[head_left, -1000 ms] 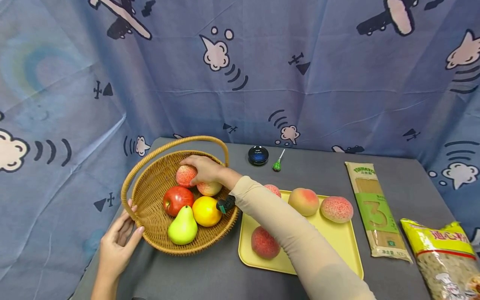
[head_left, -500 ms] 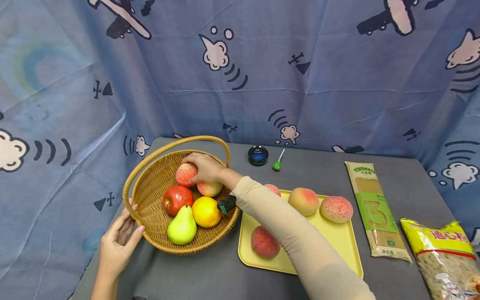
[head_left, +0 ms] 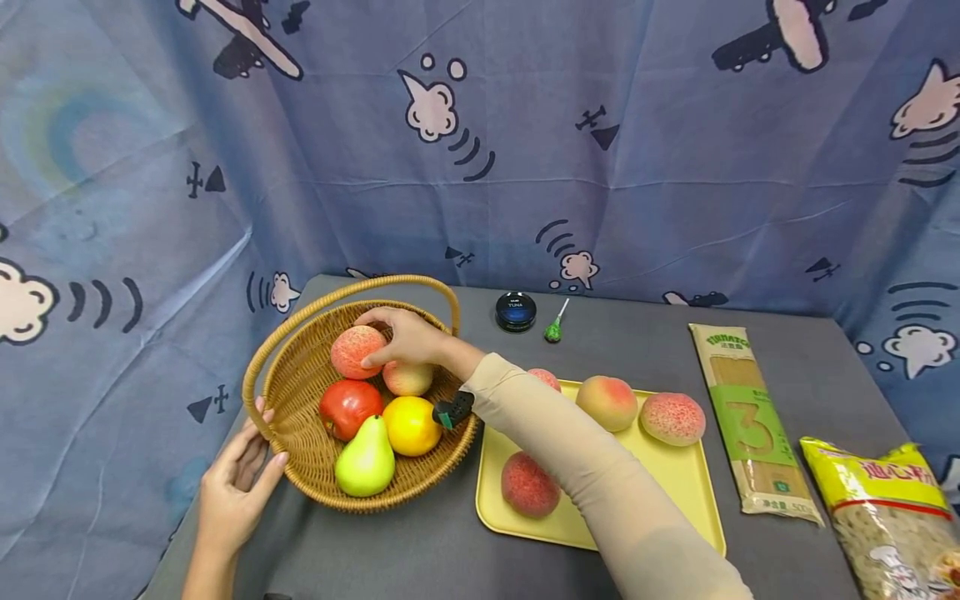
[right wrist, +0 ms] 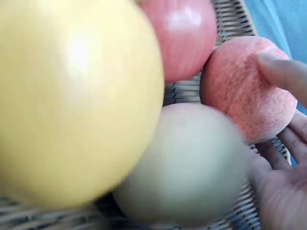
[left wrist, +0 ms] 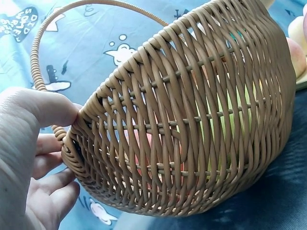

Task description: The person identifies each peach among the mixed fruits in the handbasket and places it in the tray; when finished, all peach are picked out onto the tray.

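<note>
In the head view, my right hand reaches into a wicker basket and grips a pink peach near the back wall. The right wrist view shows the thumb over this peach and the fingers beneath. Beside the hand lies a paler peach. A red apple, a green pear and a yellow-orange fruit, apparently an orange, share the basket. At the basket's left edge, my left hand pinches the rim by the handle's base, its thumb outside in the left wrist view.
Right of the basket is a yellow tray with several peaches, partly hidden by the right sleeve. Behind stand a tuna tin and a green lollipop. A noodle pack and a yellow-topped bag lie farther right.
The gripped peach has moved left in the basket with my right hand. The apple and the paler peach have shifted slightly left. My left hand keeps its place on the rim.
</note>
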`<state>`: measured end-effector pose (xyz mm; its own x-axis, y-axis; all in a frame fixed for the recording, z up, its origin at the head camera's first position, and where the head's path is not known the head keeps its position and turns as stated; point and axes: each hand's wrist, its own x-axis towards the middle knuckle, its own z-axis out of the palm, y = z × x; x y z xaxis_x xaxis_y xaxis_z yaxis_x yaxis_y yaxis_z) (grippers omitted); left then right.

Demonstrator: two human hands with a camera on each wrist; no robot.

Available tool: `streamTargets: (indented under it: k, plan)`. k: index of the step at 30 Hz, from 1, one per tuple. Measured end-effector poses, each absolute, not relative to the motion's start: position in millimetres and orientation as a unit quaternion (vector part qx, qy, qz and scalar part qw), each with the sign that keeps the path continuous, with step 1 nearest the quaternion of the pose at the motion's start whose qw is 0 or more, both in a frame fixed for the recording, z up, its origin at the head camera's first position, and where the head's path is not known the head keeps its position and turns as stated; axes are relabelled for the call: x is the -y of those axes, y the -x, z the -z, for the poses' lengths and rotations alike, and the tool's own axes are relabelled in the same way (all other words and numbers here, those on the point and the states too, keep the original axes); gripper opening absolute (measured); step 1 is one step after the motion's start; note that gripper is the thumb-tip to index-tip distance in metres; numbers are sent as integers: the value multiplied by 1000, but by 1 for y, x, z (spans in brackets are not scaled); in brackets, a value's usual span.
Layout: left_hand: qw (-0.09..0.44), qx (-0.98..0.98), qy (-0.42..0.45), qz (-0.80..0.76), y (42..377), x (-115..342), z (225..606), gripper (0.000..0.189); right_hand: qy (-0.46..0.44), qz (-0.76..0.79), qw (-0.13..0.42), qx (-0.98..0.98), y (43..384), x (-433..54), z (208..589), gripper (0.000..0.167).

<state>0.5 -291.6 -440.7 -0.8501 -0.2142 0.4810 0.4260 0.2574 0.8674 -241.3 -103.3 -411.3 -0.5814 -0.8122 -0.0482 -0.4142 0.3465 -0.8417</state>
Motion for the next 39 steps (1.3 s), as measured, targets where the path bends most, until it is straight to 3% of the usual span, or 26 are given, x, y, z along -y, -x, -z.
streamTargets:
  k: [24,39]
  plan:
    - [225,786,16,575,-3,296,443,54,397,534,250,-704,223,76,375,60]
    - [247,755,65,604,-3,297,445,50,419,576,236,-661,190,3,369,60]
